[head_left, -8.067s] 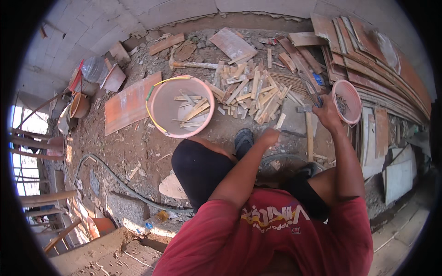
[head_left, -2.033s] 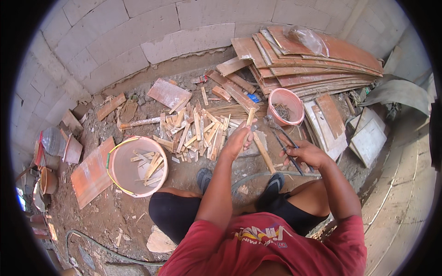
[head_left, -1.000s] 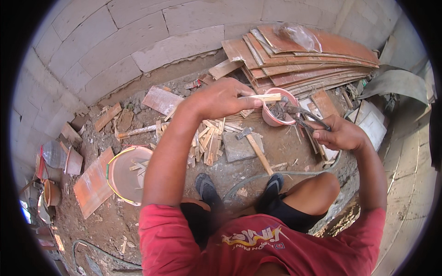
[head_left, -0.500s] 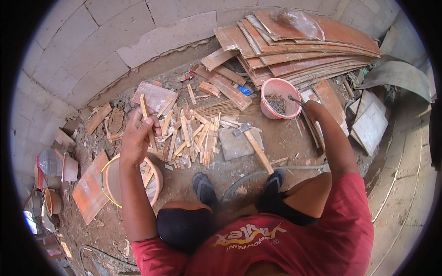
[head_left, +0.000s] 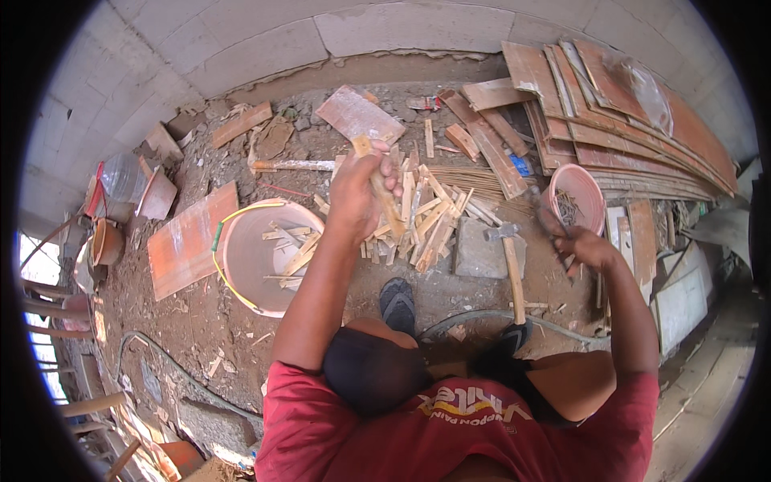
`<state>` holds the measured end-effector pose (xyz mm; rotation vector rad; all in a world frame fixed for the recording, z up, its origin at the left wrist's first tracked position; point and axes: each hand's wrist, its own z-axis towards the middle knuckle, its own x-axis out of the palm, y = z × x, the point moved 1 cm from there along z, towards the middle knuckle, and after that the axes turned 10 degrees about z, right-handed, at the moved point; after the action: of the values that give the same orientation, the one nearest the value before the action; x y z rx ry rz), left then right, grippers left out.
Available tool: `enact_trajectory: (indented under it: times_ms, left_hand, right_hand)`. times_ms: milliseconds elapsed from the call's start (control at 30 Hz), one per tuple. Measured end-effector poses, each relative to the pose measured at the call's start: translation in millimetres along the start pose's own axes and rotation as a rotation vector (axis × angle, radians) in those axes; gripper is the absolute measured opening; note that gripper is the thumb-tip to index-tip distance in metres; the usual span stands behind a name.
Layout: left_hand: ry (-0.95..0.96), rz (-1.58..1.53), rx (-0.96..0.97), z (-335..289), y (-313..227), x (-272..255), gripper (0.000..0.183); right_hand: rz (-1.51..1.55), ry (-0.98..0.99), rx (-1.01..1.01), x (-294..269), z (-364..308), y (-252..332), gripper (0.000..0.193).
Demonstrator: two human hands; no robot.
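Observation:
I squat over a heap of short wooden strips point(head_left: 430, 221) on the dirt floor. My left hand point(head_left: 357, 193) is raised above the heap and shut on one wooden strip point(head_left: 384, 201), which points up and away. My right hand point(head_left: 585, 246) is at the right, gripping a dark metal tool point(head_left: 544, 218) that is blurred, beside a pink bowl of nails point(head_left: 574, 201). A hammer point(head_left: 507, 261) lies with its head on a flat stone block point(head_left: 475, 255) between my hands. A pale pink bucket point(head_left: 249, 265) holding a few strips stands to my left.
A stack of reddish boards point(head_left: 610, 96) leans at the back right along a block wall point(head_left: 361, 32). An orange board point(head_left: 189, 237) lies left of the bucket. A hose point(head_left: 498, 320) curves past my sandalled feet point(head_left: 397, 301). Jugs and pots point(head_left: 120, 193) crowd the far left.
My left hand has swung from the bucket side to over the heap, still holding a strip. My right hand has drawn back from the pink bowl toward me.

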<state>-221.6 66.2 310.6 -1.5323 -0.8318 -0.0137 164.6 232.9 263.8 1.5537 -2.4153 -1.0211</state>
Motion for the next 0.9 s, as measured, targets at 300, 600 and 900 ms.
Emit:
enact_trajectory:
  times_ms: [300,600,900]
  left_hand:
    - [0.217,-0.014,0.065,-26.1,-22.3,-1.5,0.016]
    - [0.333,0.065,0.099,-39.4,-26.6,-3.8,0.017]
    - [0.356,0.393,0.229,-44.2,-12.5,7.2,0.025]
  right_hand:
    - [0.181,0.655,-0.079,145.8,-56.7,99.8,0.06]
    - [0.069,0.598,-0.101,158.5,-75.2,131.3,0.058]
    - [-0.063,0.441,-0.076,161.3,-87.5,140.2,0.05]
